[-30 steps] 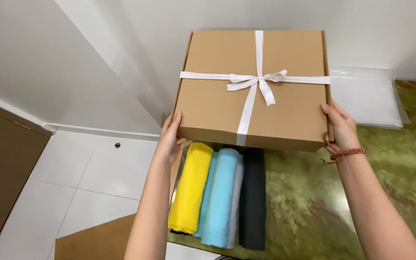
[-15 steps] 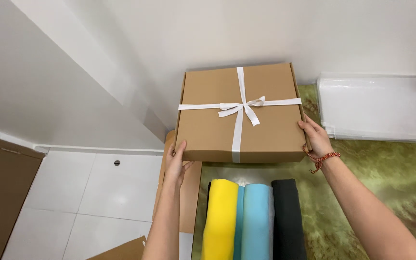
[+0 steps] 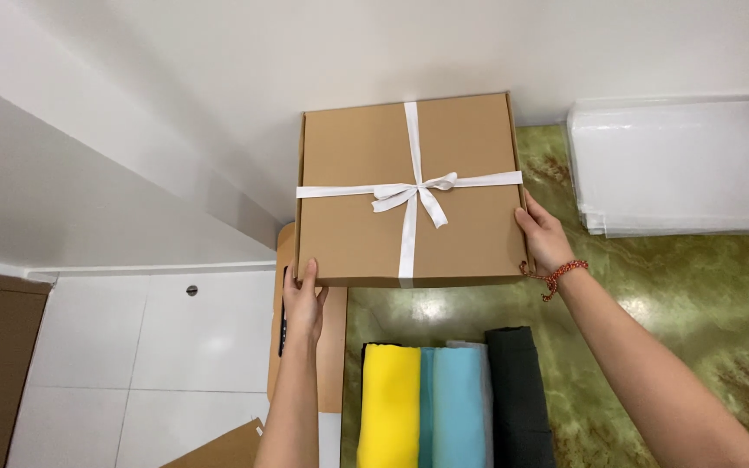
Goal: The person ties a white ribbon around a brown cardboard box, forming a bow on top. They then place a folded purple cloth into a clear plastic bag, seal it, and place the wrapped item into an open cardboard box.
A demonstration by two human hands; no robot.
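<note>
Box (image 3: 409,186): flat, nearly square, plain brown cardboard with a matte surface, held at upper centre of the frame above the far left part of a counter (image 3: 669,312). A white ribbon (image 3: 410,194) crosses the lid both ways and ties in a bow near the middle. No long axis is clear; the lid faces up toward the camera, and the near edge runs left to right, tilted slightly.

Left hand (image 3: 303,305) grips the near left corner, fingers flat against the front wall, thumb side up. Right hand (image 3: 545,240) presses against the right wall near the front corner, fingers curled under and hidden. A red beaded bracelet (image 3: 553,276) circles the right wrist.

The counter is glossy green marbled stone. At lower centre lie rolled cloths (image 3: 457,403) in yellow, light blue and black, cut off by the bottom edge. At upper right sits a stack of clear plastic sheets (image 3: 687,165), cut off at the right. White floor tiles (image 3: 149,347) fill the lower left; a brown panel below the box is mostly hidden.
</note>
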